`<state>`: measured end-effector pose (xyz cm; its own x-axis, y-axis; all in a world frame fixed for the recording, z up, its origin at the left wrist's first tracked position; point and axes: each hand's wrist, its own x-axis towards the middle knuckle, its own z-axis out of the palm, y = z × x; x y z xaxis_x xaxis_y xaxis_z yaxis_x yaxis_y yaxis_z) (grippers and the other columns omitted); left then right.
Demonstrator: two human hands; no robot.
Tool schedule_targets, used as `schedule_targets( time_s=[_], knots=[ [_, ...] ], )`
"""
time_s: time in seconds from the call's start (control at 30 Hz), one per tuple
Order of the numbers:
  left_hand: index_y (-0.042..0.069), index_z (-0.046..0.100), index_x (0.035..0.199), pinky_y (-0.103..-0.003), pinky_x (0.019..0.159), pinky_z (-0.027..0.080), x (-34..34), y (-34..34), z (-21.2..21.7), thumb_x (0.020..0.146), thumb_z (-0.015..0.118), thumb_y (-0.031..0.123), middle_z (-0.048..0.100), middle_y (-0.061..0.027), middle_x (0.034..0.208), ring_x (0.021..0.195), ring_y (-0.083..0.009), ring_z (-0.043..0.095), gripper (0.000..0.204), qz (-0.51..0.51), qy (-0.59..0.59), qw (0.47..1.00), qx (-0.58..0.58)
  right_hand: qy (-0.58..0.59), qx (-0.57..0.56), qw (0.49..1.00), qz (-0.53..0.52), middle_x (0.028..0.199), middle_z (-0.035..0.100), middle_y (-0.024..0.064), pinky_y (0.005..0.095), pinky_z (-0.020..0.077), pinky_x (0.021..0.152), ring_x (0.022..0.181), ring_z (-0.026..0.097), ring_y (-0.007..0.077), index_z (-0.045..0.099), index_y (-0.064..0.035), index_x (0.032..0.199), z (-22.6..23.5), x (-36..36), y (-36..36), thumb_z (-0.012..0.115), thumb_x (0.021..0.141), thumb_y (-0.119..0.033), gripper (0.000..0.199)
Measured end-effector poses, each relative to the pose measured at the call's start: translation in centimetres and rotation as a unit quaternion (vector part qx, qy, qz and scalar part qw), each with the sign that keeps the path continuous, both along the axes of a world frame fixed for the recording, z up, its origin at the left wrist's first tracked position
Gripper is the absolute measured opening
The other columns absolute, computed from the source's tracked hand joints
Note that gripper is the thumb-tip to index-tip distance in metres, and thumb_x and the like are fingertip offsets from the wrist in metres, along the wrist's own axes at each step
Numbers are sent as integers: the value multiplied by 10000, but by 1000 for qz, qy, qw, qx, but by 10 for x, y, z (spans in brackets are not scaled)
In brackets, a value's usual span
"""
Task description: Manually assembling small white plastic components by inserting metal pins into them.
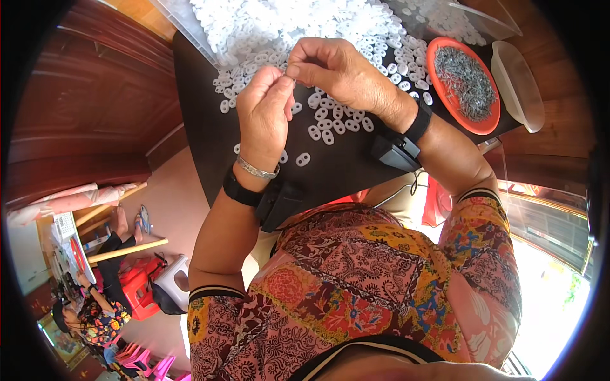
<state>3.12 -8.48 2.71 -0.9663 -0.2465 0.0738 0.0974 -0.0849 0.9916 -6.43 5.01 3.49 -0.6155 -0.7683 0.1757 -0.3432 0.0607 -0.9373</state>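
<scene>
My left hand (264, 114) and my right hand (348, 75) meet above the near edge of a heap of small white oval plastic pieces (286, 25). Both are closed in a pinch, thumb against forefinger, with the fingertips touching or almost so. Whatever sits between them is tiny and mostly hidden, so I cannot make it out. Below my right hand, several loose white ovals (327, 136), each with two holes, lie scattered on the dark table (213, 143). One lone oval piece (303, 159) rests nearer to me.
An orange-red plate (434, 66) of small grey metal pieces (473, 89) stands at the right, beside a translucent plastic tray (522, 95). A clear bin wall (190, 32) borders the heap. Another person (98, 317) sits far left near red stools (140, 286).
</scene>
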Motion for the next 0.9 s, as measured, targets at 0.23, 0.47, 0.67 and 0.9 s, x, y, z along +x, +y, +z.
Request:
schedule_targets(
  time_s=[0.23, 0.47, 0.67, 0.9],
  knots=[
    [-1, 561, 854, -179, 471, 332, -7, -6, -4, 898, 518, 129, 483, 10, 637, 534, -38, 408, 144, -11, 5, 1000, -4, 0, -14, 1000, 3, 797, 576, -17, 218, 439, 719, 768, 515, 57, 589, -1, 903, -5, -5, -2, 578, 906, -131, 130],
    [4, 560, 857, -181, 475, 344, -7, -9, -5, 898, 524, 131, 498, 2, 647, 533, -42, 422, 139, -6, 4, 1000, -24, -18, -22, 999, 19, 816, 594, -14, 218, 445, 717, 765, 518, 55, 604, -13, 934, -5, -7, -1, 572, 918, -157, 149],
    [17, 557, 847, -184, 477, 346, -9, -10, 3, 901, 519, 140, 502, 3, 644, 520, -47, 415, 139, 11, 9, 1000, 3, -89, -54, 994, -25, 849, 602, -12, 218, 457, 728, 771, 528, 65, 616, -17, 1045, 1, -6, 0, 546, 941, -222, 240],
    [18, 553, 831, -187, 478, 348, -8, -11, 0, 896, 523, 142, 500, 2, 642, 520, -48, 416, 143, 8, -1, 1000, -11, -71, -84, 994, 6, 869, 607, -6, 220, 459, 761, 813, 542, 66, 614, -19, 1050, -3, -10, 0, 571, 927, -207, 229]
  ],
)
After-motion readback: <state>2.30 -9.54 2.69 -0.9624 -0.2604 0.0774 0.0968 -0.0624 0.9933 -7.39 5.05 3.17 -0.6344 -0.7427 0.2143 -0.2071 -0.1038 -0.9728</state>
